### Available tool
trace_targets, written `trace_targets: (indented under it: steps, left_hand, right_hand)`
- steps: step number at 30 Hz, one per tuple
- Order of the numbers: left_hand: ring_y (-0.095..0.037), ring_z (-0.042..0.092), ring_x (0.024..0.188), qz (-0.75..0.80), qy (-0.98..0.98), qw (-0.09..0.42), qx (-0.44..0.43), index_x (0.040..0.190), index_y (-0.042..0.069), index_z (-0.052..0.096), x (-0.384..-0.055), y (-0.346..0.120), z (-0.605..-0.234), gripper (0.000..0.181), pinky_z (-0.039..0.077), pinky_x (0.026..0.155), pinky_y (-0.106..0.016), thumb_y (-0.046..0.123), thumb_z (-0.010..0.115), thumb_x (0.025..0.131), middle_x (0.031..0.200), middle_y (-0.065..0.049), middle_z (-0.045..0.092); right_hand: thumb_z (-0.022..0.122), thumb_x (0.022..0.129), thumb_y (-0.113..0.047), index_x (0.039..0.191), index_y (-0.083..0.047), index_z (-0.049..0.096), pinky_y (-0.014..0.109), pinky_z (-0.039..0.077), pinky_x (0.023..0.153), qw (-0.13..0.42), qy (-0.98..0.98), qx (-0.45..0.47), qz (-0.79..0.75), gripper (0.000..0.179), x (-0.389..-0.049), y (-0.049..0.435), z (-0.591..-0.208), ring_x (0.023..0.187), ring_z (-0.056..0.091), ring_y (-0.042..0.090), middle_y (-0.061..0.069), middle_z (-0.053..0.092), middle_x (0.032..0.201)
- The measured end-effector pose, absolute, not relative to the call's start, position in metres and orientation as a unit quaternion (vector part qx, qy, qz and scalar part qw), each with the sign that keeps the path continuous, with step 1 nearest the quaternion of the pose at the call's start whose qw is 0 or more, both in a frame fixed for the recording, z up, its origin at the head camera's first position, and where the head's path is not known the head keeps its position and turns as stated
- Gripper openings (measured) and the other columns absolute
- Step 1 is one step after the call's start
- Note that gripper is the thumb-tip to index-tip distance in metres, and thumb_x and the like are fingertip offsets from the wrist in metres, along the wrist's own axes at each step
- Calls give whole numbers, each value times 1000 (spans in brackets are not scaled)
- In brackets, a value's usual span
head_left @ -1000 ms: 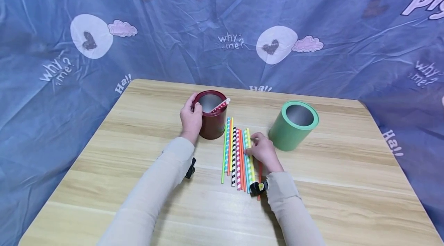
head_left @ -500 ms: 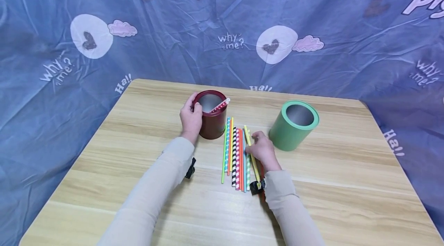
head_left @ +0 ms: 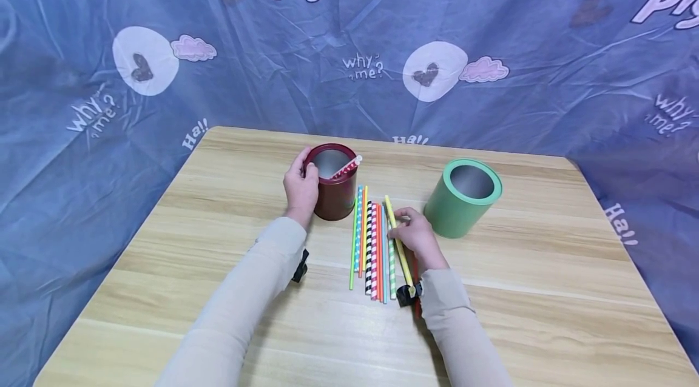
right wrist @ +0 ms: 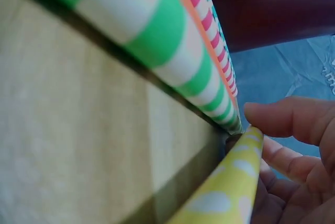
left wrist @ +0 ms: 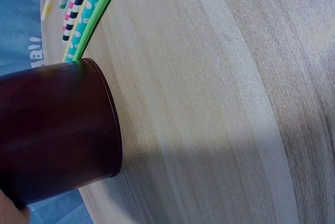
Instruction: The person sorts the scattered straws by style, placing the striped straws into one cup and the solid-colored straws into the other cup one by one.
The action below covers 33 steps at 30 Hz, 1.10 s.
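Note:
My left hand grips the rim of a dark red can, its thumb on the near side. Red and white patterned straws lean inside that can. My right hand pinches a yellow straw with white dots between thumb and fingers. That straw slants away from the row, apart from the green-and-white striped straw on its left. Several other straws, among them a black-and-white striped one and a pink-striped one, lie side by side between the hands.
A green can stands just right of my right hand. A red-orange straw lies partly hidden under my right wrist. The wooden table ends at a blue printed cloth behind.
The yellow straw has swung out from the row, its near end moving right. The row's right-hand straws have shifted slightly. My left hand and the dark red can stay put.

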<state>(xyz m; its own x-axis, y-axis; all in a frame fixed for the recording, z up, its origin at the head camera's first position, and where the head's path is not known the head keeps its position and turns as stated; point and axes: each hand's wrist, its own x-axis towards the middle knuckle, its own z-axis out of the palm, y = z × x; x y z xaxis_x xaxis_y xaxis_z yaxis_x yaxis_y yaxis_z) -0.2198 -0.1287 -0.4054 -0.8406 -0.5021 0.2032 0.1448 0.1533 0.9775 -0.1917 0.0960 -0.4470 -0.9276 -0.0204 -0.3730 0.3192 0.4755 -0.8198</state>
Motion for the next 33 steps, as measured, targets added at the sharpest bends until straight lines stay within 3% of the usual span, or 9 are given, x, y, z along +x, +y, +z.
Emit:
trace_targets:
  steps: [8, 16, 23, 33]
  left_hand:
    - [-18, 50, 121, -638, -718, 245, 130, 126, 5, 57, -219, -129, -404, 40, 40, 102, -27, 4, 48, 87, 128, -11, 57]
    - [-18, 49, 122, -638, -720, 240, 133, 127, 6, 57, -218, -129, -403, 40, 39, 103, -27, 5, 47, 88, 129, -9, 56]
    - [-18, 49, 122, -635, -725, 231, 134, 127, 7, 57, -217, -128, -401, 40, 40, 102, -27, 5, 47, 88, 130, -9, 56]
    - [-18, 50, 122, -633, -725, 234, 139, 127, 6, 57, -216, -129, -400, 40, 40, 102, -28, 5, 47, 88, 129, -9, 56]
  right_hand:
    - [62, 81, 0, 125, -6, 50, 26, 49, 68, 175, 810, 99, -551, 46, -192, 102, -440, 77, 56, 19, 9, 56, 89]
    - [59, 85, -4, 130, -8, 47, 26, 49, 61, 164, 804, 77, -566, 46, -194, 107, -423, 69, 54, 15, 12, 60, 95]
    - [60, 84, -1, 130, -6, 47, 28, 52, 66, 127, 785, 70, -602, 49, -193, 103, -407, 69, 55, 12, 5, 58, 87]
    - [57, 86, 3, 131, -2, 42, 22, 55, 66, 98, 722, 43, -684, 48, -196, 94, -372, 68, 61, 7, -4, 57, 77]
